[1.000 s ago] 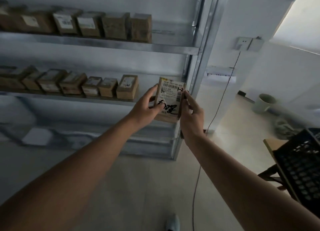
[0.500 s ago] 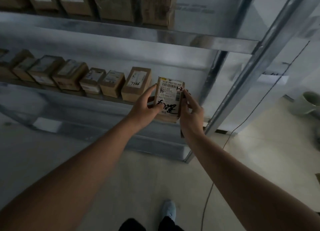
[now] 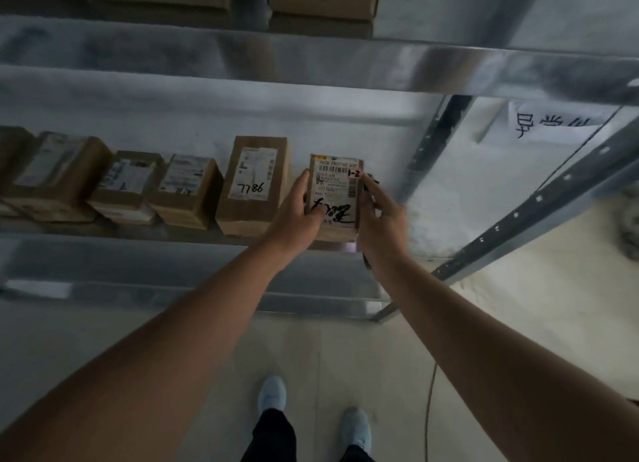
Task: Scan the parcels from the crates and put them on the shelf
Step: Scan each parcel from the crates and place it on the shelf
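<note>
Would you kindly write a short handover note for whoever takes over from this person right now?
Left hand grips the left side of the small brown cardboard parcel with a white label; right hand holds its right side, with a dark object underneath that I cannot identify.
The parcel sits at the right end of the row on the grey metal shelf, beside the taller brown box marked 9877.
Done: parcel brought to its slot.
Left: release it, then fetch the next.

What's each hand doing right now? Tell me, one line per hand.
Left hand: holding the labelled parcel by its left side, thumb on top.
Right hand: fingers against the parcel's right side, and something dark is tucked under the palm.
</note>
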Demonstrator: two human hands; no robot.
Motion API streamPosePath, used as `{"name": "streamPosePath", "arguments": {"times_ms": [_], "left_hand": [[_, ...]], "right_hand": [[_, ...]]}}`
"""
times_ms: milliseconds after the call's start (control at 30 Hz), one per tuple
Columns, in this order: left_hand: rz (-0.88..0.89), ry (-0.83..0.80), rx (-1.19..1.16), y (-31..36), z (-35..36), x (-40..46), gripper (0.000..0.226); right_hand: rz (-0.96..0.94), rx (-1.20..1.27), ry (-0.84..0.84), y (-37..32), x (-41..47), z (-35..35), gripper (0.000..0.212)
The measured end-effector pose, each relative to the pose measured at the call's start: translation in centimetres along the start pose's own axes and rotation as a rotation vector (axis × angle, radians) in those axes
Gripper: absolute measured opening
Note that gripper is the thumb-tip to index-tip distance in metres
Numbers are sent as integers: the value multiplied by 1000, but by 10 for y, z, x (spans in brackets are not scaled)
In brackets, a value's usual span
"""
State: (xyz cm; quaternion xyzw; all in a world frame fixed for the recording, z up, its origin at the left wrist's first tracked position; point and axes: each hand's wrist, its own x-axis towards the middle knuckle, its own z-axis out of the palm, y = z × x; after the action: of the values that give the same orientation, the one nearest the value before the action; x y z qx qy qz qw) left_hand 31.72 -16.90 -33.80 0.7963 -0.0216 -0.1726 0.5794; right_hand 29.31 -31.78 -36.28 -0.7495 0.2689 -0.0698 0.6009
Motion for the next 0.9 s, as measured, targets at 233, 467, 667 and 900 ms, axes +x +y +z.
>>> {"name": "streamPosePath", "arguments": {"times_ms": [233,467,667,900], "left_hand": [[-34,-63,72,-16,-4,53,65],[-82,-119,131,-28,-2,71,73],[-8,-98,313,-32,-2,70,74],[111,7,543,-25,5,64,70]], "right_hand": [[50,-162,-2,7,49,26,37],[88,-246,21,15,57,31,36],[70,-298,43,13,59,34,36],[28,-330,67,7,56,32,37]]}}
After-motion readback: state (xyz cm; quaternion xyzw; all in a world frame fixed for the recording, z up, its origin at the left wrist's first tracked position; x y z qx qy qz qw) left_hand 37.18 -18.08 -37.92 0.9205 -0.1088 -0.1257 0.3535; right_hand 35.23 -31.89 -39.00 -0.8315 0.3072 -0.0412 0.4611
